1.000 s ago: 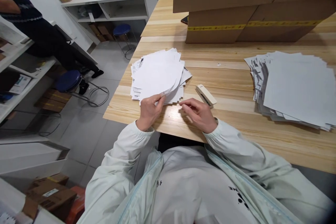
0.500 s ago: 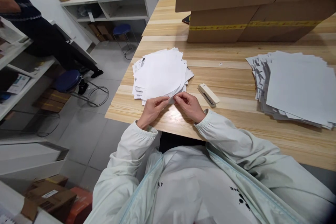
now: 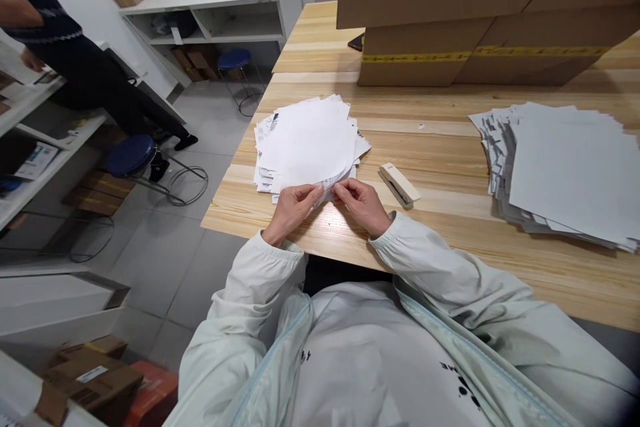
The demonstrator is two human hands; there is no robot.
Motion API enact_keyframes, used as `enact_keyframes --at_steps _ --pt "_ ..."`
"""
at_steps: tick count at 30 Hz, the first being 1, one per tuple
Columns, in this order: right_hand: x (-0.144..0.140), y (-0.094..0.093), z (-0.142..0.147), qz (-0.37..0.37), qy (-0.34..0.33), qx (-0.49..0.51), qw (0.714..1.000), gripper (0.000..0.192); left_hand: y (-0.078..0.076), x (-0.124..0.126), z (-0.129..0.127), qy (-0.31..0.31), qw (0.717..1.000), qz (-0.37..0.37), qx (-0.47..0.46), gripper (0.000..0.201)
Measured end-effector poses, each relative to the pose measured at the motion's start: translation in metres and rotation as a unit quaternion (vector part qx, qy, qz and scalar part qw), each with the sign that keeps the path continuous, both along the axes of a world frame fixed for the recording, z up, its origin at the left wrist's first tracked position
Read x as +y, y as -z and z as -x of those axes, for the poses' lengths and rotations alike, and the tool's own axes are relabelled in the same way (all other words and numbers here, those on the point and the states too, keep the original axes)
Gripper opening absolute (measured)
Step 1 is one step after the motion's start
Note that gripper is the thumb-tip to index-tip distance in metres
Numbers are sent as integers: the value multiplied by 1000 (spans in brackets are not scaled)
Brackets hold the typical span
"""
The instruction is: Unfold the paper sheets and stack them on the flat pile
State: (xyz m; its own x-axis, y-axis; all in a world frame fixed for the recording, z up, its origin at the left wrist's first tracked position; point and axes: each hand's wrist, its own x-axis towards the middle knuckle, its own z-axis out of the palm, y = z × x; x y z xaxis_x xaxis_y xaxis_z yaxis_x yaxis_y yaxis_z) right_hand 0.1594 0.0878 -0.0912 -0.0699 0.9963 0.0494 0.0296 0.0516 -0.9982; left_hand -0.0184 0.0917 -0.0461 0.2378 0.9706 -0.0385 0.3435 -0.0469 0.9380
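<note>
A person in a pale jacket sits at the near edge of a wooden counter [image 3: 450, 167]. Both hands meet at the near edge of a messy stack of white sheets [image 3: 307, 140], which lies on the left part of the counter. The left hand [image 3: 293, 210] has its fingers closed in a pinch on the curled near edge of the top sheet [image 3: 327, 180]. The right hand [image 3: 363, 203] pinches the same edge just beside it, fingers closed on the paper too. The top sheet bows up a little where they hold it. Paper like this looks very light and thin. It bends easily and could crease or tear if pulled hard, and one sheet can stick to the next. I think the best place to take it is right at the free edge or a corner, with a soft pinch, so only one sheet comes up. A cream stapler [image 3: 399, 183] lies on the counter just to the right of the hands, not touching them. Far to the right sits a second, bigger stack of paper [image 3: 565, 170], well apart. Big cardboard boxes [image 3: 475, 7] stand at the far side of the counter. On the far left, another person in dark clothes [image 3: 75, 53] stands by white shelves [image 3: 215, 10], near a blue stool [image 3: 131, 153].
</note>
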Motion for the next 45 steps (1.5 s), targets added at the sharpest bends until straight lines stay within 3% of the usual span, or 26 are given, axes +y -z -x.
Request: enact_keyframes --at_steps 21,34,37,40,45 --pt "-1 -3 1 25 -9 26 999 45 -8 5 0 2 993 78 -83 33" --pt "0 -1 -2 10 -20 1 1000 44 -1 1 -4 -23 992 86 -93 29" --pt "-3 -7 -2 46 -2 26 999 45 4 -3 -11 -64 996 21 -50 25" --pt "-5 -15 -2 94 42 66 992 46 6 -6 -14 -145 984 -99 6 21" --pt "11 -24 7 88 78 68 991 45 -9 1 -7 -226 915 -322 86 16"
